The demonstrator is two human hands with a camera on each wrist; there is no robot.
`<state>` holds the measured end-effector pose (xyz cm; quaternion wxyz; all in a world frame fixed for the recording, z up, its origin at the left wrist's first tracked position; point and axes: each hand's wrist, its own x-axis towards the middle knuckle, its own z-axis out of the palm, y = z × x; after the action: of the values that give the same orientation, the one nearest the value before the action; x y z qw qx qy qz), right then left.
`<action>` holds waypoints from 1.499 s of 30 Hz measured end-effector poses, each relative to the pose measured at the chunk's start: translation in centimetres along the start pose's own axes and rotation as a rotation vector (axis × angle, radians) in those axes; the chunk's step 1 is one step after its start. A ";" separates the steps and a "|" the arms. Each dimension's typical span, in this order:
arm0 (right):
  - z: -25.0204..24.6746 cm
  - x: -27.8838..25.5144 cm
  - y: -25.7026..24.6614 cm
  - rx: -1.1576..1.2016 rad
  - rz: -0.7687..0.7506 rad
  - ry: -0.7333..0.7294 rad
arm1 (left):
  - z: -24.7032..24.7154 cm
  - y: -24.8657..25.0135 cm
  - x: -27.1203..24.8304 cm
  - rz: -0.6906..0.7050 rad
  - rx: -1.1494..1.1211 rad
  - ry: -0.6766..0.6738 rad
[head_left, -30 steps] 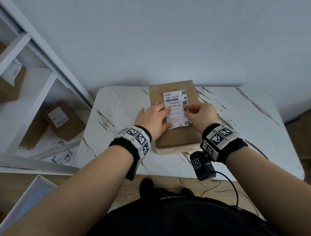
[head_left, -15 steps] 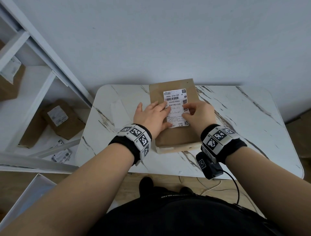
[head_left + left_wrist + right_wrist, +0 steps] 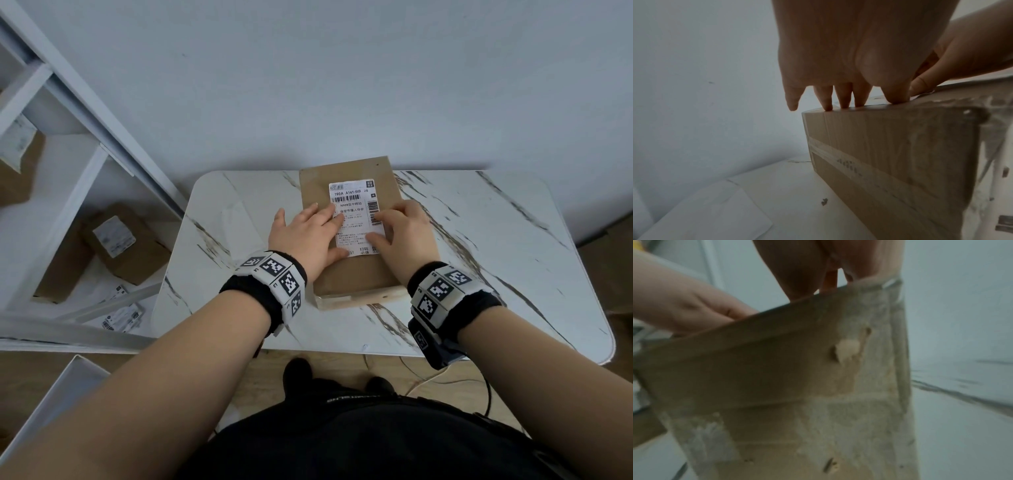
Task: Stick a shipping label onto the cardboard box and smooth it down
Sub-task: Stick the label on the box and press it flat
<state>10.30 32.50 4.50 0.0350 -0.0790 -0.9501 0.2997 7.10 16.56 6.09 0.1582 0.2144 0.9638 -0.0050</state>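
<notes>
The box (image 3: 352, 233) is lying flat on the marble tabletop (image 3: 496, 260), its far end close to the wall, with the label (image 3: 356, 219) sitting on its top face toward the far half. Both hands are resting on it with fingers extended, gripping nothing. The left hand (image 3: 308, 233) is pressing its fingertips onto the label's left edge. The right hand (image 3: 404, 229) is pressing on the right edge and the lower right corner. From the left wrist view the left fingers (image 3: 842, 97) are standing on the top rim of the box, flat and uncurled.

The label looks like thin, limp paper with a sticky back, so it is likely to crease or trap bubbles if pushed from two sides toward the middle. Sliding flat fingertips from the centre out to the edges and corners seems the safer way. The box looks stiff and taped, with a scuffed near side, and firm enough to take pressing. It appears light enough to slide on the smooth marble, so one hand is best kept bearing down on it.
</notes>
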 end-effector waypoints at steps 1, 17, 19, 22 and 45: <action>-0.1 0.0 0.2 0.015 0.018 0.019 | 0.1 0.0 0.0 -0.003 -0.009 -0.003; -1.1 2.4 -1.8 0.010 0.225 -0.113 | 1.1 -0.2 0.5 -0.023 -0.109 -0.003; -1.1 2.8 -2.1 -0.017 0.246 -0.133 | 0.9 -0.1 0.4 -0.038 -0.087 -0.013; -1.0 3.3 -2.4 -0.032 0.308 -0.084 | 0.7 0.0 0.3 -0.049 -0.078 -0.030; -1.3 4.6 -2.3 0.099 0.191 -0.037 | 0.5 0.2 0.2 -0.052 -0.038 -0.011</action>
<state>5.64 32.17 6.95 -0.0075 -0.1619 -0.9228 0.3495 7.14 16.79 5.51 0.1676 0.1863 0.9681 0.0080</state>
